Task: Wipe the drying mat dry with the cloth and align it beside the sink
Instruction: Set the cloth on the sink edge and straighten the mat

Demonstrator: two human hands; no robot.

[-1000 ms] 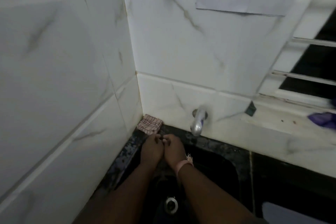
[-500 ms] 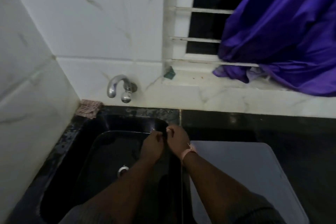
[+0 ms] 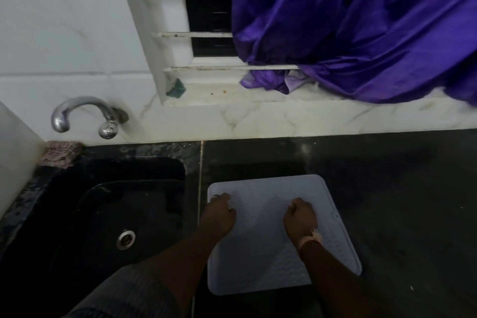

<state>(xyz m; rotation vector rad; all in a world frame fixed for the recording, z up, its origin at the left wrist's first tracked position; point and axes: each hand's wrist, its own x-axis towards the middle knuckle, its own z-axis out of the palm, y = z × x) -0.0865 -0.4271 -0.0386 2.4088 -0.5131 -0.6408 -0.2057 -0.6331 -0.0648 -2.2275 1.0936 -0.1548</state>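
Note:
A pale grey drying mat (image 3: 260, 261) lies flat on the black counter, just right of the black sink (image 3: 144, 149). My left hand (image 3: 219, 215) sits at the mat's far left edge with its fingers curled at that edge. My right hand (image 3: 300, 217) rests on the middle of the mat as a closed fist with nothing visible in it. The checked cloth (image 3: 60, 154) lies bunched at the sink's back left corner, apart from both hands.
A chrome tap (image 3: 82, 115) juts from the tiled wall over the sink. A purple curtain (image 3: 361, 33) hangs over the window sill, where a small green object (image 3: 176, 88) sits. Dark counter (image 3: 400, 201) extends to the right of the mat.
Both hands have left the sink and moved right onto the drying mat. The view has swung right and down, bringing the mat into full sight.

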